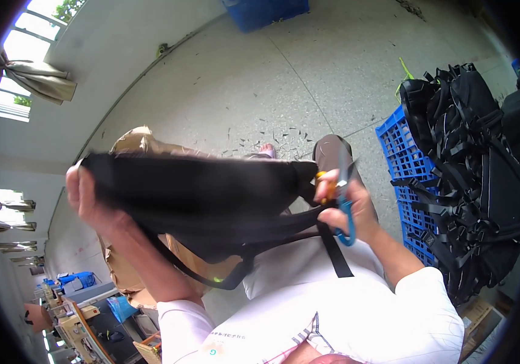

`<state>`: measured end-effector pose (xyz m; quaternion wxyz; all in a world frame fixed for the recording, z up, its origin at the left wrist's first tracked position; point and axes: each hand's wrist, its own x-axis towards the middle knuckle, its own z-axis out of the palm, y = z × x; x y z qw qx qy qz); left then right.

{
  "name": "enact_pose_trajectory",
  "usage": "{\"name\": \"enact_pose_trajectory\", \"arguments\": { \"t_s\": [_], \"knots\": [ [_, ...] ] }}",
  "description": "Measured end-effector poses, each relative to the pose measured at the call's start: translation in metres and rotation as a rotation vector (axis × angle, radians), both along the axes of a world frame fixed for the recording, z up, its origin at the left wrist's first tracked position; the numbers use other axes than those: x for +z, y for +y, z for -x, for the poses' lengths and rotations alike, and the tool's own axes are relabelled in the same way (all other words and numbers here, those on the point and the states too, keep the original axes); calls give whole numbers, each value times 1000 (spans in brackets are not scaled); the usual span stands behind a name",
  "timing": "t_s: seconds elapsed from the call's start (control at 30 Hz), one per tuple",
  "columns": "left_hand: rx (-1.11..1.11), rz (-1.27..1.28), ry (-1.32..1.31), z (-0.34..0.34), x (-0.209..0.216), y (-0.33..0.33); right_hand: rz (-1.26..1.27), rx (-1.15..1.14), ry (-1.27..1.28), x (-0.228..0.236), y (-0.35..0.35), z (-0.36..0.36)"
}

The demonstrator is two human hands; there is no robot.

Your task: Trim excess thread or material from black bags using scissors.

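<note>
Stretched across in front of me is a black fabric bag piece with straps, blurred by motion. My left hand grips its left end, fingers curled over the edge. At the other end, my right hand holds scissors with blue and orange on the handles. Their blades point away from me and look slightly apart, though blur softens them. The right fingers are close to the black fabric; whether they also pinch it I cannot tell. A black strap hangs down over my white shirt.
To the right, a blue plastic crate stands beside a heap of black bags with straps. An open cardboard box is at my left, under the fabric. Dark scraps litter the floor. A blue bin stands far ahead.
</note>
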<state>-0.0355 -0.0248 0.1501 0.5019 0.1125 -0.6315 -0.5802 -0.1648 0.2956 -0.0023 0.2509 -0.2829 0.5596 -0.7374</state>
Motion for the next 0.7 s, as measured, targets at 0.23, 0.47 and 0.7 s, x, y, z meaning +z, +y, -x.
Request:
{"name": "enact_pose_trajectory", "arguments": {
  "t_s": [0.23,0.47,0.7],
  "knots": [
    [-343,248,222,-21,18,-9,225,-202,132,61,42,89],
    [-98,-160,-49,18,-81,-18,-39,225,-337,53,49,54],
    [-269,-174,-19,41,-102,-23,-257,172,-230,43,76,54]
  ]
}}
